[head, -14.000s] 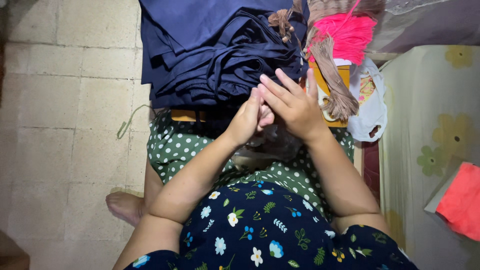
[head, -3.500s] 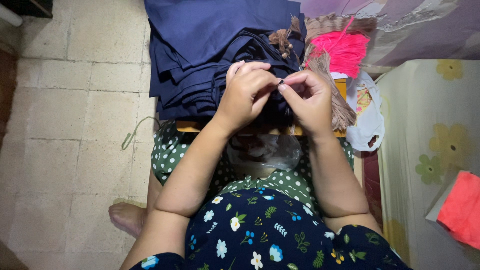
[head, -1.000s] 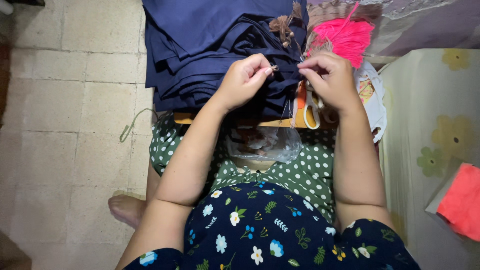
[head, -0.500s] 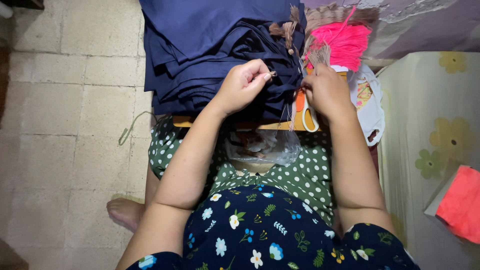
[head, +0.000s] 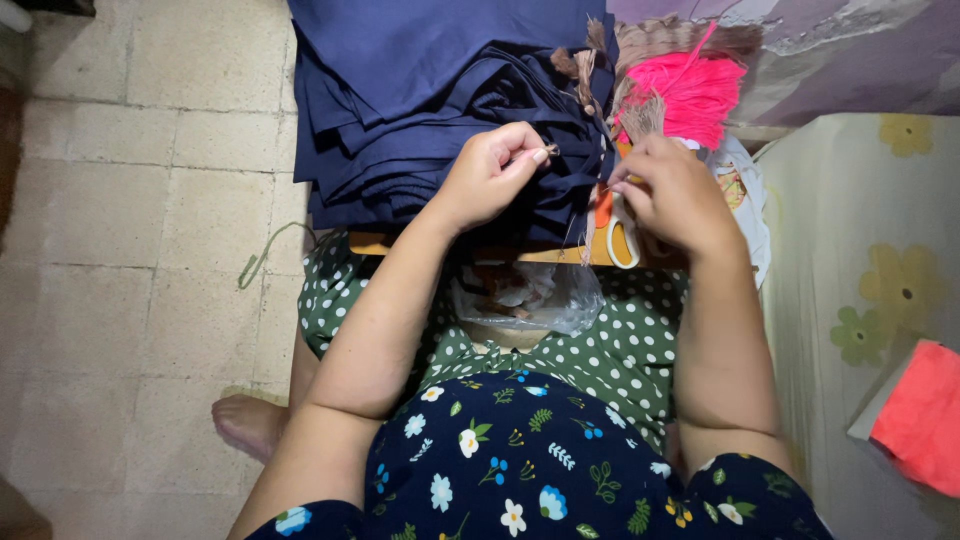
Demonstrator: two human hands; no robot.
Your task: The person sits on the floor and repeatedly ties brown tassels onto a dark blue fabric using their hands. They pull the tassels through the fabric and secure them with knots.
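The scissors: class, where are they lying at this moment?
In the head view the scissors lie on the wooden board, just under the right hand, at the right edge of the navy cloth pile, below the pink thread bundle.

Folded navy cloth [head: 420,100] on wooden board [head: 560,255]

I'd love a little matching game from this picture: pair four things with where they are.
Things:
1. folded navy blue cloth
2. bright pink thread bundle
3. orange-handled scissors
4. clear plastic bag

Places:
A. under the wooden board's edge, on the lap
B. beside the right hand
C. under the left hand
D. top right, past the right hand

Pairs: 1-C, 2-D, 3-B, 4-A
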